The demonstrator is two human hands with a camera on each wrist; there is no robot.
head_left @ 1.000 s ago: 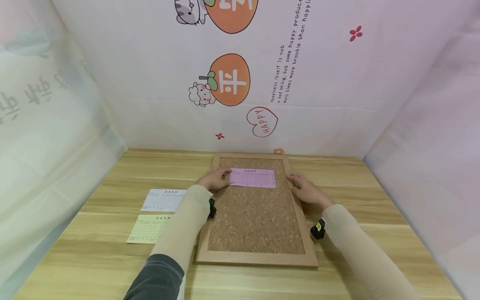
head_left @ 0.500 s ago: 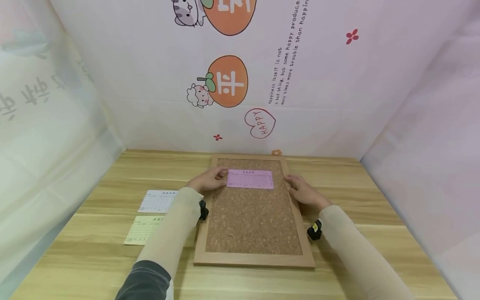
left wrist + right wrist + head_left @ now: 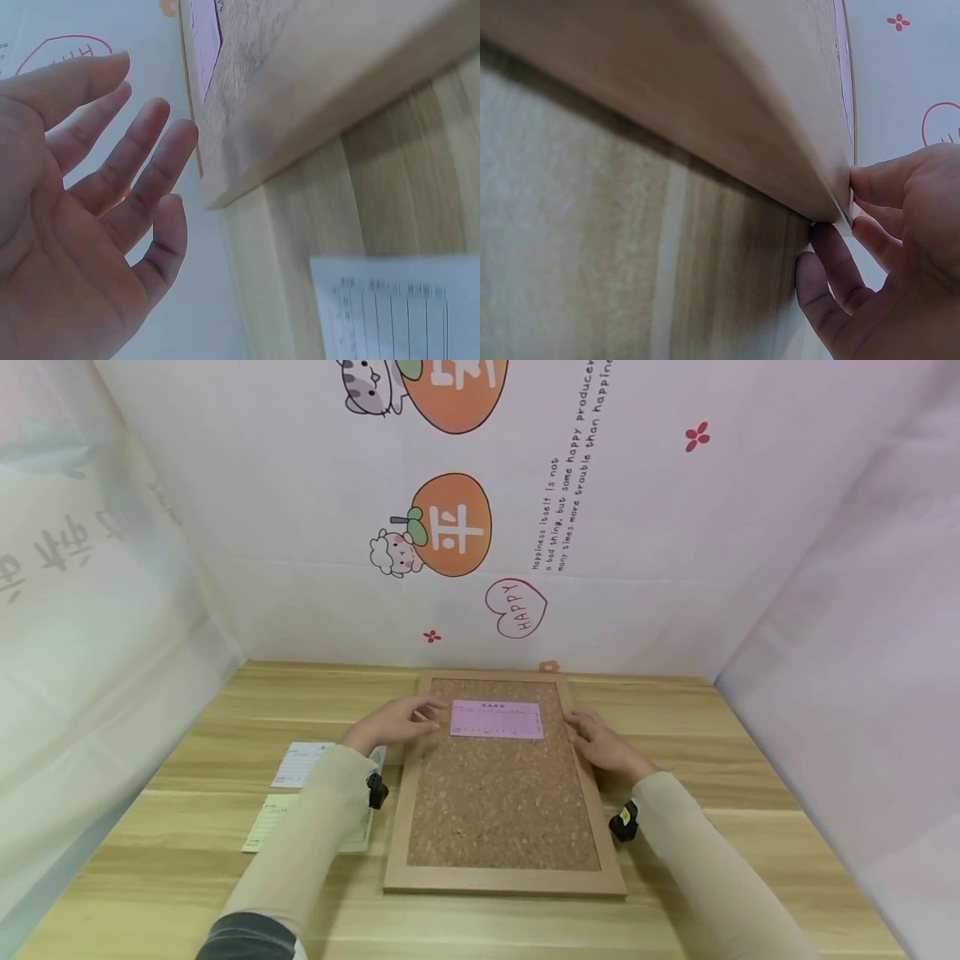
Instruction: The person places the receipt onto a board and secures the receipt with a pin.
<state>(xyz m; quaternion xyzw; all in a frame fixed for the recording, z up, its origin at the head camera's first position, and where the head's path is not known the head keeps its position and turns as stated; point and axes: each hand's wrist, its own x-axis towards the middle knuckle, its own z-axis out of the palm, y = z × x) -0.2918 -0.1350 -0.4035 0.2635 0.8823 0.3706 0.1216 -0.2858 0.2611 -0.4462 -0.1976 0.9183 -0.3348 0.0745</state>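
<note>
A wood-framed cork board [image 3: 502,802] lies flat, with a pink printed slip [image 3: 497,719] on its upper part. My left hand [image 3: 393,722] hovers at the board's left edge, fingers loosely spread and apart from the slip. In the left wrist view, the left palm [image 3: 82,232] shows with nothing in it. My right hand [image 3: 606,745] holds the right side of the frame near the slip's level. In the right wrist view, the right thumb and fingertips [image 3: 874,184] meet the frame's edge [image 3: 727,97]; part of their contact is hidden.
A white slip [image 3: 300,764] and a yellow-green slip [image 3: 266,822] lie left of the board on the wooden table [image 3: 172,860], partly covered by the left arm. Printed cloth walls [image 3: 637,610] stand behind and at both sides.
My left hand has drawn back leftward from the pink slip's left edge and let go of it. The slip stays on the board, and the right hand keeps its place on the frame.
</note>
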